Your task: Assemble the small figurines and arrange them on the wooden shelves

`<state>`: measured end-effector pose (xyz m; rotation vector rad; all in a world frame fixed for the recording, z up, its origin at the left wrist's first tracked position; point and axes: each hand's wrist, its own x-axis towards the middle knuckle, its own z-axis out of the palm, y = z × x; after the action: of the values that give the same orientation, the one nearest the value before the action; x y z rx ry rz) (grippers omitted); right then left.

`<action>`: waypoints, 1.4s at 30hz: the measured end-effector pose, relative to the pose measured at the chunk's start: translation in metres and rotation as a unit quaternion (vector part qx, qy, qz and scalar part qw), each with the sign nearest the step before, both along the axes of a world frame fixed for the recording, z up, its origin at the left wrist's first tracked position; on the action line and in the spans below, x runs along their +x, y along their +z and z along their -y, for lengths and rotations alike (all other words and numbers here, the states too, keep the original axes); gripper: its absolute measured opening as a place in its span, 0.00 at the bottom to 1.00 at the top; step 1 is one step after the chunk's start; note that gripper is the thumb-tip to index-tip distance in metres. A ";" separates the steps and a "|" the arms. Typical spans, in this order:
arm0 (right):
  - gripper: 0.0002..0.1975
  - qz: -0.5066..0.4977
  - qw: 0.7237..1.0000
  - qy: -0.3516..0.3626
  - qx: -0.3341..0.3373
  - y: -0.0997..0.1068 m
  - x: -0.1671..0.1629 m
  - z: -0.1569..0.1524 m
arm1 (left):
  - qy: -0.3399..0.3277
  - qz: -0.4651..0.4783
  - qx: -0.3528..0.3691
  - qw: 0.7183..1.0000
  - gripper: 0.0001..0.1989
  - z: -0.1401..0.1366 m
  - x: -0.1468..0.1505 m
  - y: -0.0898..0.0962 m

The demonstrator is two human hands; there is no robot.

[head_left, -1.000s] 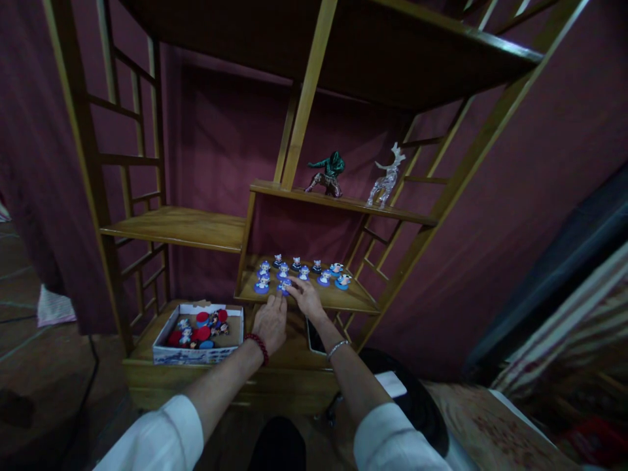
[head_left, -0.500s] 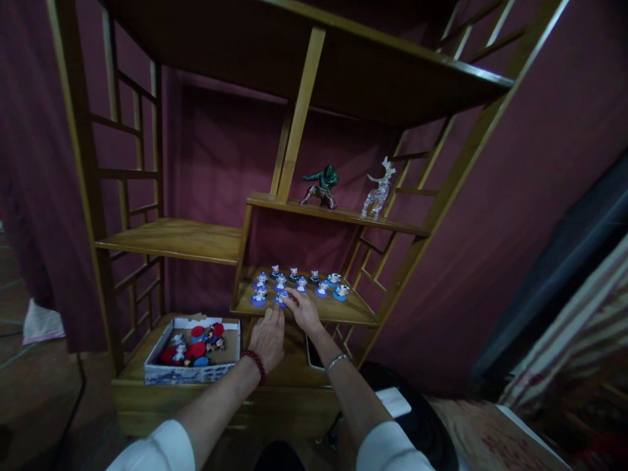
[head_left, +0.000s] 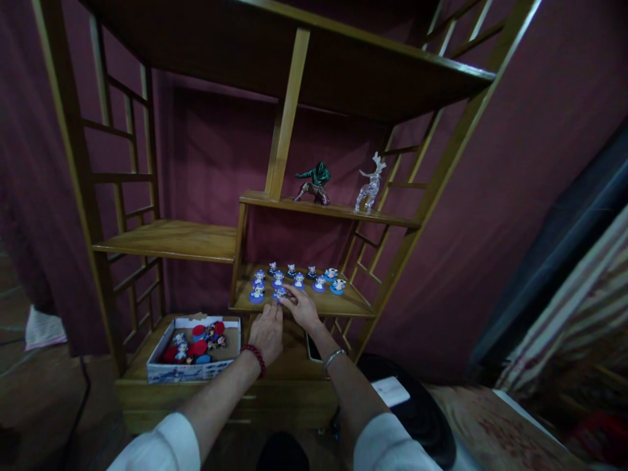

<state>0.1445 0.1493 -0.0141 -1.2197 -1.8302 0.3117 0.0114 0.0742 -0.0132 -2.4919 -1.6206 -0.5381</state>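
- Right hand [head_left: 301,309]: fingers touching a small purple-and-white figurine [head_left: 279,294] near the wooden shelf [head_left: 346,303]'s front edge; grip unclear.
- Left hand [head_left: 267,331]: just beside, hold unclear.
- Open white-and-blue cardboard box [head_left: 196,373]: jumbled figurines [head_left: 181,351], red and blue discs [head_left: 198,347].
- Shelf's front right: bare wood.

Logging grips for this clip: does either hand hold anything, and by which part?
The right hand is at the right side of a front figurine; whether its fingers grip it cannot be told. The left hand shows no clear hold.
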 end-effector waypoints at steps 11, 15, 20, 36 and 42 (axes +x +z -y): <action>0.19 0.067 0.997 -0.025 -0.005 0.006 0.002 0.007 | -0.009 0.011 -0.021 1.000 0.36 0.002 -0.002 0.002; 0.19 0.073 0.997 -0.028 0.002 0.005 0.002 0.004 | -0.021 0.024 -0.017 0.999 0.34 0.002 -0.005 0.003; 0.19 0.083 0.996 -0.030 0.010 0.005 0.001 0.005 | -0.031 0.035 -0.023 0.999 0.33 0.000 -0.006 0.000; 0.21 0.033 0.998 0.007 -0.050 0.006 0.001 0.000 | -0.021 0.064 -0.013 0.998 0.30 0.000 -0.009 0.002; 0.21 0.029 0.998 0.008 -0.062 0.008 0.001 -0.001 | -0.034 0.084 -0.004 0.996 0.28 -0.003 -0.010 0.001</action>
<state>0.1458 0.1506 -0.0064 -1.3109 -1.8940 0.4075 0.0013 0.0776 -0.0120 -2.5775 -1.5986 -0.7707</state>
